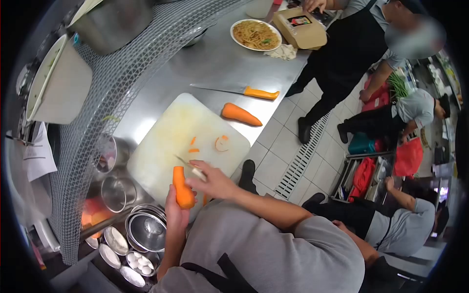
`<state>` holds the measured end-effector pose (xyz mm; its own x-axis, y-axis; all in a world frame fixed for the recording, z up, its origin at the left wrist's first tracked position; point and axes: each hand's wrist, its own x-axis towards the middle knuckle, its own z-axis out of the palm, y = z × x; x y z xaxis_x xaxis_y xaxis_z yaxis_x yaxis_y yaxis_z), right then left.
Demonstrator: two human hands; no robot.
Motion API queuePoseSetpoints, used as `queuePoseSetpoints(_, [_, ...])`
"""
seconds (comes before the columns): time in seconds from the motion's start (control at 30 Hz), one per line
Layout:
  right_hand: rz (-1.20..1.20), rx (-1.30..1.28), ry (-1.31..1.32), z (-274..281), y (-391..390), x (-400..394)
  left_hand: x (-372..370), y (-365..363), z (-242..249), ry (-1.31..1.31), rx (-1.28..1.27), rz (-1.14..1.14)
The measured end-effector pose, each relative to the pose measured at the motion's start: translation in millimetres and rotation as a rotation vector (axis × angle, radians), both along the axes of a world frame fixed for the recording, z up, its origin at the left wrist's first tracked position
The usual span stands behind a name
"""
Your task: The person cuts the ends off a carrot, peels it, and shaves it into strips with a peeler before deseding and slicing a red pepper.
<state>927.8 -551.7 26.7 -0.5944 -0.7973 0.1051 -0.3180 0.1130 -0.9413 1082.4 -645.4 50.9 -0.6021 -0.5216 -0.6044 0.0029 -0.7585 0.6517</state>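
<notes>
My left hand [177, 207] is wrapped round the thick end of a partly cut carrot [182, 189], its narrower end pointing up and away from me. Close beside it, my right hand [213, 181] grips a small knife [198, 172] by its pale handle, with the thin blade reaching out to the left over the board. Both hands are above the near part of a white cutting board [166, 132]. Several orange carrot pieces [194, 150] and a curled peel [222, 143] lie on it. A whole carrot [241, 114] rests by the board's upper right edge.
Beyond the carrot lies a yellow-handled knife [261, 93]. A plate of noodles [256, 35] and a cardboard box [299, 28] stand farther back. Metal bowls [146, 229] are at lower left, below a mesh-covered shelf [112, 73]. Several co-workers stand on the right, one [342, 53] beside the counter.
</notes>
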Motion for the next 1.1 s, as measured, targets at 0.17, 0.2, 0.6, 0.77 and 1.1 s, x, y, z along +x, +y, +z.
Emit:
queuePoseSetpoints(0.17, [-0.074,0.278,-0.171,-6,-15,-22,-12,-2,2,0.085,-0.016,-0.102])
queuePoseSetpoints(0.2, [-0.117,0.320,-0.100,-30,-14,-33,-14,-3,2,0.080,-0.003,-0.092])
queuePoseSetpoints(0.6, [0.298,0.111,0.499,80,40,7,-23,-15,12,0.021,0.151,0.153])
queuePoseSetpoints(0.77, [0.245,0.078,0.593,81,39,9,-26,-10,18,0.026,0.217,0.197])
queuePoseSetpoints(1.1, [0.341,-0.038,0.407,40,16,-1,-10,-12,19,0.078,0.041,0.127])
